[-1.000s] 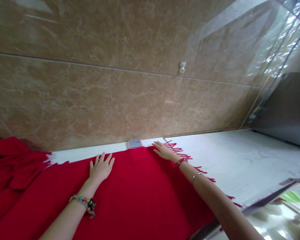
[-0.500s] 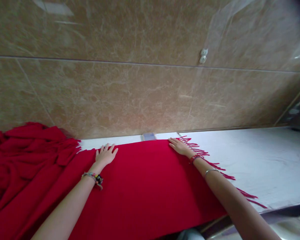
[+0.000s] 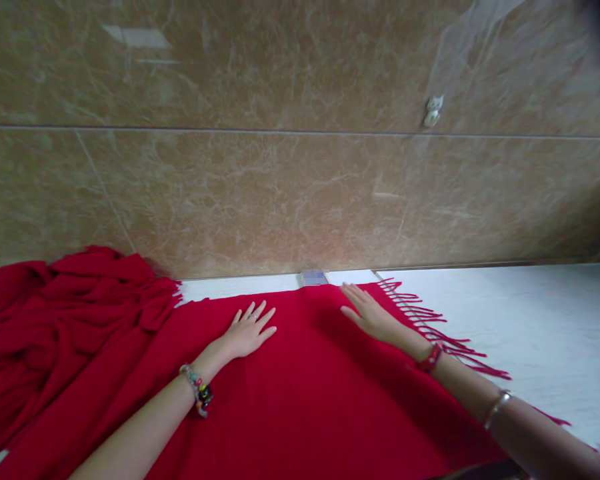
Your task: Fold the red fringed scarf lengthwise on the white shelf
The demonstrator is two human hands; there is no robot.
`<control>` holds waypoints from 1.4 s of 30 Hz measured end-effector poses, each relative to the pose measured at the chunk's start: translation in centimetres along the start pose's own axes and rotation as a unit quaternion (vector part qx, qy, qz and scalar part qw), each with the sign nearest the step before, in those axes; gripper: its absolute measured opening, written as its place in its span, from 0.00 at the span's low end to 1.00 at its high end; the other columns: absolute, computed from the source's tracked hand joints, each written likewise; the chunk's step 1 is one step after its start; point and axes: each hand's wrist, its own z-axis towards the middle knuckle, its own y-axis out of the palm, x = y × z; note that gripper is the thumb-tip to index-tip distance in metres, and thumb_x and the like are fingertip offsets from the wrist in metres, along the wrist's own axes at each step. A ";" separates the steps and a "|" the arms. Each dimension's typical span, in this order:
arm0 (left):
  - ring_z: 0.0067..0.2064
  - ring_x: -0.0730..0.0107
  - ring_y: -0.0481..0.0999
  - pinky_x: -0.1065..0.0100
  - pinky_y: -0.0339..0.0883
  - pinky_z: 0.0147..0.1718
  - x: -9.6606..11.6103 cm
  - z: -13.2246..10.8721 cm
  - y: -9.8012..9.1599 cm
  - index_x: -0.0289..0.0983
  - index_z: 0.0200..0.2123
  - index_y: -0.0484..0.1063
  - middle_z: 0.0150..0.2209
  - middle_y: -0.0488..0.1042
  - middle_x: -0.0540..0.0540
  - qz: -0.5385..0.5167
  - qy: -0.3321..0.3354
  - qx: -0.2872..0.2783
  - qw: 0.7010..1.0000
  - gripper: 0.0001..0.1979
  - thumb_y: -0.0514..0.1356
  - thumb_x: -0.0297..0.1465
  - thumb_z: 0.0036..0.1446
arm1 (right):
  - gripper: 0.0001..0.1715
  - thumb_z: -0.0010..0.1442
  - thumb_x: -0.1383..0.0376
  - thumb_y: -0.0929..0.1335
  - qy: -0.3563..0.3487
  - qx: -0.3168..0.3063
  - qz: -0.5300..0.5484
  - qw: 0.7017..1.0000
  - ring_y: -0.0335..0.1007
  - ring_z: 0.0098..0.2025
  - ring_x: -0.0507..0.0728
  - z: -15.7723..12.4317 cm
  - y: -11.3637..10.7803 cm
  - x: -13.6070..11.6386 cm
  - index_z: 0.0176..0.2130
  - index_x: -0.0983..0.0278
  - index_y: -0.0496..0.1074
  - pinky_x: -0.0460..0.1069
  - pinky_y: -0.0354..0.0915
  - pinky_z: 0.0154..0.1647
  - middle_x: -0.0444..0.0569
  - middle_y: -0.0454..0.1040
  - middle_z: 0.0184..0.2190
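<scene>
A red fringed scarf (image 3: 305,387) lies spread across a white surface, its right end edged with twisted tassels and its left part heaped in loose folds. My left hand (image 3: 250,330) rests flat on the scarf left of the middle, fingers spread. Toward the right end, my right hand (image 3: 373,313) is over the scarf with fingers stretched out and the thumb apart; a shadow falls beneath it, and whether it touches the cloth I cannot tell. Neither hand grips anything.
Behind the scarf rises a brown marbled tile wall (image 3: 260,193) with a small white cat-shaped hook (image 3: 433,111). A small pale box-like thing (image 3: 314,277) sits at the wall's foot. The white surface (image 3: 530,320) extends to the right.
My left hand has slid right and nearer to me over the scarf. My right hand has come off the scarf's far corner, nearer to me and turned more sideways. The view has shifted slightly.
</scene>
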 end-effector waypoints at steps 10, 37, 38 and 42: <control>0.62 0.57 0.43 0.54 0.41 0.57 -0.7 -1.1 0.3 0.44 0.60 0.49 0.63 0.44 0.47 0.005 -0.014 0.002 1.000 0.27 0.41 0.46 0.59 | 0.32 0.62 0.50 0.51 0.022 -0.098 -0.033 0.994 0.40 0.62 0.60 -5.0 -0.1 -0.2 0.60 0.59 0.50 0.60 0.43 0.59 0.49 0.50 0.61; 0.32 0.64 0.72 0.68 0.63 0.33 -10.7 5.1 -3.9 0.36 0.31 0.71 0.30 0.74 0.47 0.019 -0.005 -0.052 0.998 0.12 0.56 0.35 0.41 | 0.20 0.45 0.67 0.70 0.052 -0.240 -0.129 0.961 0.71 0.37 0.57 8.5 -2.8 8.6 0.41 0.61 0.72 0.48 0.66 0.35 0.48 0.75 0.36; 0.30 0.65 0.71 0.69 0.63 0.31 -10.8 5.0 -4.0 0.36 0.26 0.70 0.27 0.73 0.48 0.019 -0.005 -0.057 0.998 0.10 0.56 0.36 0.40 | 0.18 0.45 0.66 0.70 0.050 -0.241 -0.131 0.960 0.71 0.37 0.57 8.6 -2.8 8.9 0.40 0.61 0.73 0.48 0.65 0.34 0.49 0.76 0.36; 0.31 0.67 0.68 0.71 0.61 0.32 -11.1 4.1 -4.9 0.37 0.23 0.67 0.28 0.71 0.50 0.015 0.008 -0.059 0.998 0.10 0.57 0.38 0.38 | 0.14 0.48 0.65 0.69 0.040 -0.224 -0.139 0.964 0.70 0.38 0.58 7.8 -3.2 9.9 0.38 0.65 0.73 0.47 0.64 0.36 0.52 0.75 0.37</control>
